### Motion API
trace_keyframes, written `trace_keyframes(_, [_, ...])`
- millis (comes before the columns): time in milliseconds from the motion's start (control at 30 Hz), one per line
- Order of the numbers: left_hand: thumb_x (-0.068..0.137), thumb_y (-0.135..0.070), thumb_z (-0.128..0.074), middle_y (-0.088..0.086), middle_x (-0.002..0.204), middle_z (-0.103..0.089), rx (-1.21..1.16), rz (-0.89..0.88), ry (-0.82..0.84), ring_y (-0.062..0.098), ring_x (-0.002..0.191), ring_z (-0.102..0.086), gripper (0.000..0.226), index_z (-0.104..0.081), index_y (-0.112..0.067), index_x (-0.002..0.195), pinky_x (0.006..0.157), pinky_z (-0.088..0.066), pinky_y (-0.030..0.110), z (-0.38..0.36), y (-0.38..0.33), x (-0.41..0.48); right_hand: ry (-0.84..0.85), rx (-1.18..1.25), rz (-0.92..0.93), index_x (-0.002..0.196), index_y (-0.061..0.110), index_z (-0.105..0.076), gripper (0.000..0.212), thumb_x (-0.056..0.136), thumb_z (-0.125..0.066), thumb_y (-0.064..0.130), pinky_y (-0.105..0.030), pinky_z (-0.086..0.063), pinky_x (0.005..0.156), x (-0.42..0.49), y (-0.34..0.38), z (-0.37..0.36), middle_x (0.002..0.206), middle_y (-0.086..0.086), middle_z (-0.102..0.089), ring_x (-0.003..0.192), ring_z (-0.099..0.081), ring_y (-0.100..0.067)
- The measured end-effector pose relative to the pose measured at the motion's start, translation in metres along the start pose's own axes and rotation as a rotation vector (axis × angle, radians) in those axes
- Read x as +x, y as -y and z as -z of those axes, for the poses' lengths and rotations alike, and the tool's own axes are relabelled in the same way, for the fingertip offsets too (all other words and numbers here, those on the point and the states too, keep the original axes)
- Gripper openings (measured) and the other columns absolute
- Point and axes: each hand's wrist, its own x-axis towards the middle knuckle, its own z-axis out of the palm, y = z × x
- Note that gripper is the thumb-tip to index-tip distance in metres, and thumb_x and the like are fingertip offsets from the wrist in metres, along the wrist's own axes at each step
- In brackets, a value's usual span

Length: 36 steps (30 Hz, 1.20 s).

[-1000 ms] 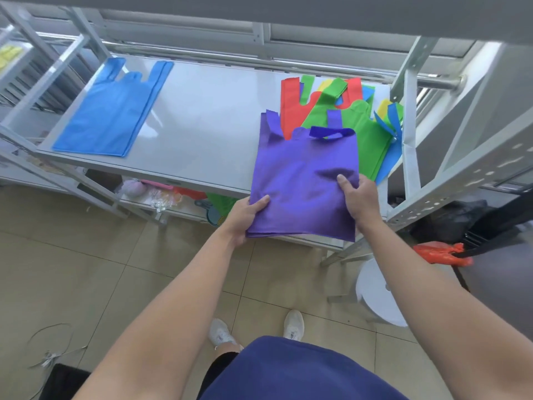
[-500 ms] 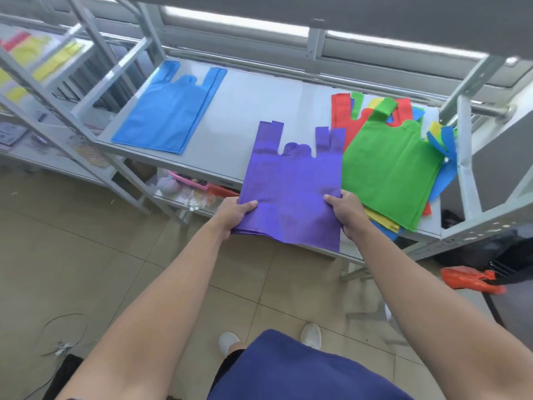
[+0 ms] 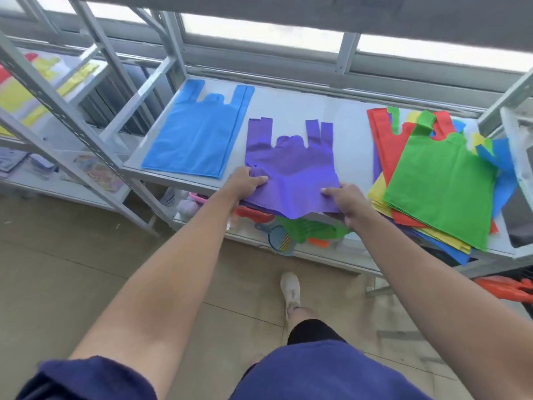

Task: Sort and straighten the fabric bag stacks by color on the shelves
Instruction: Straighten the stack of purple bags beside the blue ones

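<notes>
The purple bag [image 3: 291,166] sits farther left; now beside the blue bag [image 3: 199,134].

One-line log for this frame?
left hand: grips purple bag | right hand: same | bag: on shelf between blue bag and mixed pile, overhanging front

Bright backlight from overexposed windows [image 3: 259,33]; wide-angle edges bend, slightly blurred.

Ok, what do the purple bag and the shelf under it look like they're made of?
The purple bag: probably thin non-woven fabric, matte with slight sheen; its near edge droops limply. The shelf board: smooth pale grey, glossy, perhaps laminate or painted metal; it mirrors the window light.
</notes>
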Motion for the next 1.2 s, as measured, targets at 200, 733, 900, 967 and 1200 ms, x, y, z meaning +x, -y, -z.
trace_keyframes(200, [0.074,-0.038,-0.059,0.014,0.104,-0.073,0.075,-0.012,-0.1,0.032,0.096,-0.069,0.047,-0.072,-0.005,0.104,0.088,-0.058,0.043,0.006,0.01,0.088,-0.04,-0.14,0.077,0.116,0.011,-0.07,0.023,0.093,-0.066,0.012,-0.035,-0.06,0.07,0.077,0.006,-0.027,0.103,-0.007,-0.076,0.079,-0.071,-0.021])
trace_keyframes(733, [0.094,-0.035,-0.067,0.009,0.126,-0.068,0.157,-0.12,-0.241,0.031,0.117,-0.063,0.046,-0.059,-0.013,0.134,0.099,-0.052,0.041,0.0,0.009,0.133,-0.116,-0.256,0.054,0.104,0.009,-0.067,0.038,0.072,-0.057,0.027,-0.035,-0.054,0.07,0.106,0.022,-0.043,0.106,-0.014,-0.076,0.081,-0.069,-0.026])
trace_keyframes(900, [0.099,-0.031,-0.066,0.011,0.14,-0.061,0.228,-0.169,-0.341,0.031,0.129,-0.057,0.074,-0.03,-0.008,0.159,0.107,-0.045,0.042,-0.001,0.003,0.107,-0.171,-0.344,0.082,0.127,0.009,-0.058,0.047,0.084,-0.061,0.027,-0.036,-0.054,0.083,0.085,0.022,-0.034,0.112,-0.002,-0.067,0.099,-0.067,-0.025])
trace_keyframes(967, [0.098,-0.031,-0.066,0.015,0.151,-0.052,0.303,-0.211,-0.352,0.034,0.139,-0.048,0.074,-0.031,-0.007,0.159,0.113,-0.041,0.047,-0.001,-0.001,0.09,-0.197,-0.433,0.119,0.147,0.012,-0.043,0.059,0.092,-0.061,0.025,-0.034,-0.047,0.089,0.067,0.022,-0.025,0.127,-0.007,-0.06,0.111,-0.061,-0.027])
trace_keyframes(1200, [0.101,-0.031,-0.064,0.014,0.165,-0.035,0.406,-0.353,-0.216,0.031,0.152,-0.033,0.076,-0.026,-0.005,0.161,0.122,-0.033,0.046,-0.018,-0.035,0.006,-0.294,-0.556,0.23,0.152,0.01,-0.039,0.065,0.093,-0.064,0.021,-0.037,-0.038,0.109,-0.023,0.021,0.032,0.15,-0.019,-0.05,0.137,-0.049,-0.033])
